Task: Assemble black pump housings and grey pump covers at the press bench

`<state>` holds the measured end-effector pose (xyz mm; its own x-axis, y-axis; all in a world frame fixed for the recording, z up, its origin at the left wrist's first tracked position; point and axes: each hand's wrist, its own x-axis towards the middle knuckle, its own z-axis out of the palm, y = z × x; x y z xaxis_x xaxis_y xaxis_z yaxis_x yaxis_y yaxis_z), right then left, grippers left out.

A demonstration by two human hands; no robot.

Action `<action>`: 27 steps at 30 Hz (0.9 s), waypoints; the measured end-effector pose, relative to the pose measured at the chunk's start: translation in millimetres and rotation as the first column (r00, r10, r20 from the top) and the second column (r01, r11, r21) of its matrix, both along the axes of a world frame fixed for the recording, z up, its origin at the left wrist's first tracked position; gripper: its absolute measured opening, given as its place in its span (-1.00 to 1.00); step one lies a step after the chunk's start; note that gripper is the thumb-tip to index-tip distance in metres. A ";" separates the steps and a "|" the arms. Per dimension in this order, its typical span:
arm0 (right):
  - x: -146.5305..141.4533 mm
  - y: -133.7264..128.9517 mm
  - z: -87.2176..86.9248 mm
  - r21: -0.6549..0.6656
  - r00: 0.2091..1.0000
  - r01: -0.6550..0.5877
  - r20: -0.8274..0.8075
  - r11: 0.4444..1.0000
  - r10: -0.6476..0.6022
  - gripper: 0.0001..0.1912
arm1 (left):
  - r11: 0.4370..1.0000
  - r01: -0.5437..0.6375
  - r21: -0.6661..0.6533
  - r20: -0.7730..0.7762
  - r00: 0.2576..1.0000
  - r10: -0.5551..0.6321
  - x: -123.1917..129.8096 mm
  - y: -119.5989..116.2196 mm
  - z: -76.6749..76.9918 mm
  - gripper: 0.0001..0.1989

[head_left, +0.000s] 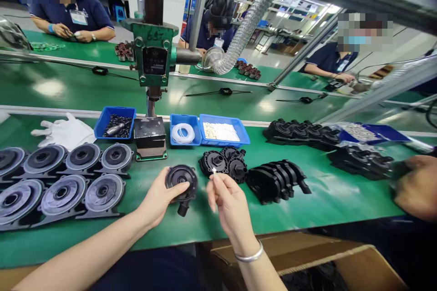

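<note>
My left hand (164,195) grips a round black housing (181,182) by its left side, thumb across its face; the housing's short spout points down toward the table's front edge. Just to the right, my right hand (223,195) pinches a small white piece (214,171) between thumb and fingertips, apart from the housing. Beyond the right hand lies a group of black round housings (218,161). A row of black parts (276,181) stands to its right. A blue tray (225,131) of small white pieces sits behind them, beside a blue tray (185,130) with a coil of white tubing.
Discs in black housings (61,193) fill the left. A green press (155,54) rises behind its black block (149,129), near a bin of black parts (118,122) and white glove (66,132). A person's blurred hand (416,186) is at right. An open carton (293,254) is below.
</note>
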<state>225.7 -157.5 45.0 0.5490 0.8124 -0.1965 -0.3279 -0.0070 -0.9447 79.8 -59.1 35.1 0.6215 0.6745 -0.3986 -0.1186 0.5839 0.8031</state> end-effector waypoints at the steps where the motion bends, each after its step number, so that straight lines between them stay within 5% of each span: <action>1: 0.1 -0.1 -0.4 -0.021 1.000 0.004 0.020 1.000 -0.003 -0.71 | 1.000 0.020 -0.008 0.004 1.000 -0.020 -1.0 0.3 -1.4 -0.53; 11: -17.8 -0.8 -2.3 -0.269 0.924 -0.204 0.263 0.941 0.276 -0.66 | 0.976 0.030 0.216 0.051 0.998 -0.042 -2.2 3.1 -13.8 -0.56; 17: -26.2 0.8 -8.9 -0.311 0.894 -0.192 0.337 0.931 0.296 -0.64 | 0.899 0.080 0.430 -0.034 0.997 -0.072 -4.5 3.1 -24.4 -0.61; 22: -27.1 -0.5 -9.2 -0.306 0.854 -0.171 0.428 0.937 0.295 -0.67 | 0.755 0.152 0.637 -0.158 0.985 -0.064 -9.8 -0.3 -29.5 -0.61; 27: -29.5 -2.7 -10.2 -0.298 0.821 -0.158 0.489 0.941 0.293 -0.67 | 0.480 0.245 0.842 -0.271 0.963 -0.015 -14.4 -0.1 -28.6 -0.55</action>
